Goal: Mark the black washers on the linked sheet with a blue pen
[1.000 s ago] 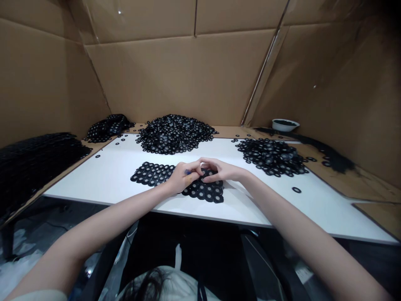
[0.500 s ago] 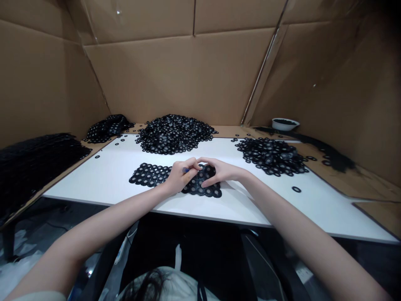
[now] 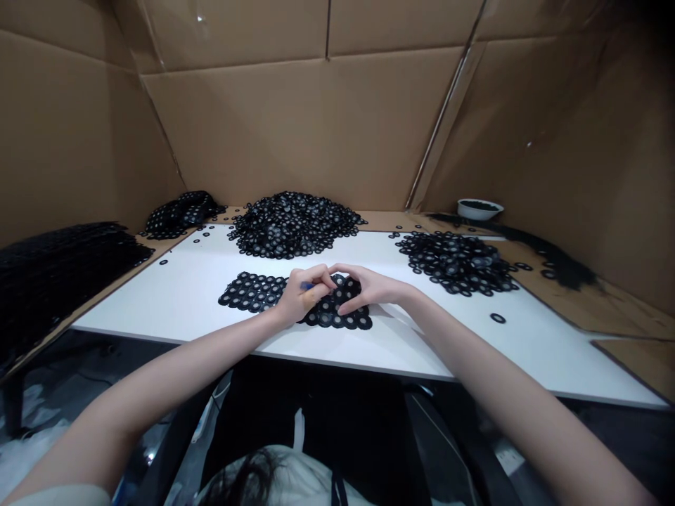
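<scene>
On the white board a rectangular mat of joined black rings with greyish centres (image 3: pixel 252 292) lies flat under both hands. My left hand (image 3: pixel 303 294) is closed over its middle, gripping a slim tool with a blue handle (image 3: pixel 306 286); the tool's tip is hidden by the fingers. Curved over the mat's right part is my right hand (image 3: pixel 363 287). Its thumb presses on the rings, and its index finger reaches to the left fingertips, with the hand closed on the mat's far edge. The other right fingers are partly hidden.
Behind the mat rises a large heap of black rings (image 3: pixel 295 223); a smaller heap (image 3: pixel 458 261) is at right. A white bowl (image 3: pixel 479 209) of black material stands at the back right. Dark strands (image 3: pixel 63 270) are stacked at left. Cardboard walls (image 3: pixel 295 126) enclose the table.
My left hand has shifted slightly left and tilted, showing more of the blue handle. My right hand stays nearly in place on the mat.
</scene>
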Demonstrator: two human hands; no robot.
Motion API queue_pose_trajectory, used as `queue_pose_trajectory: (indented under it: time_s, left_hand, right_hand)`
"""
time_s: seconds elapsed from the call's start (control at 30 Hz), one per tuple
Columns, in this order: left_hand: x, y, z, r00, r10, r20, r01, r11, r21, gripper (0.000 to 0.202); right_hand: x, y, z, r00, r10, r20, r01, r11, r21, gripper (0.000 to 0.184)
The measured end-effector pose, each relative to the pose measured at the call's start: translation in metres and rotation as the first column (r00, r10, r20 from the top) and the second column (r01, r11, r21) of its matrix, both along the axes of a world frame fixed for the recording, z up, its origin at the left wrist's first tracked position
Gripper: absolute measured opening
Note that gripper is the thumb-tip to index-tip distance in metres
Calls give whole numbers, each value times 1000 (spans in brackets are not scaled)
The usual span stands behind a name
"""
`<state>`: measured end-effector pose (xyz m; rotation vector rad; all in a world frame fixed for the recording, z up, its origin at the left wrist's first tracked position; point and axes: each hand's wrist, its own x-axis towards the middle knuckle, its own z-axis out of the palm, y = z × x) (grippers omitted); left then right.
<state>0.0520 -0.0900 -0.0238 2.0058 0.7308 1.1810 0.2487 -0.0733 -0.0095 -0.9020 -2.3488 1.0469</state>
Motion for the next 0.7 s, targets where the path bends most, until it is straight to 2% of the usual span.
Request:
queue_pose_trajectory:
  time_s: [0.17,0.27,0.43,0.7]
  left_hand:
    - [-1,1,-3,996,-10,87,20,994,-107,10]
    - [-3,1,-4,995,-52,87,64,987,-149,9]
    - [-3,0,-4,992,-125,27,127,987,-96,9]
    - [-2,1,-3,993,-114,-5,114,993,-37,11]
  right_hand:
    - [0,1,0,1000,0,12,0,1000,-21,67]
    - [0,0,1,1000,-3,6,3,1000,-28,66]
    - [0,-1,0,999,8,-36,-10,999,-52,68]
    - [0,0,-1,997,25,-66,-29,998,-53,70]
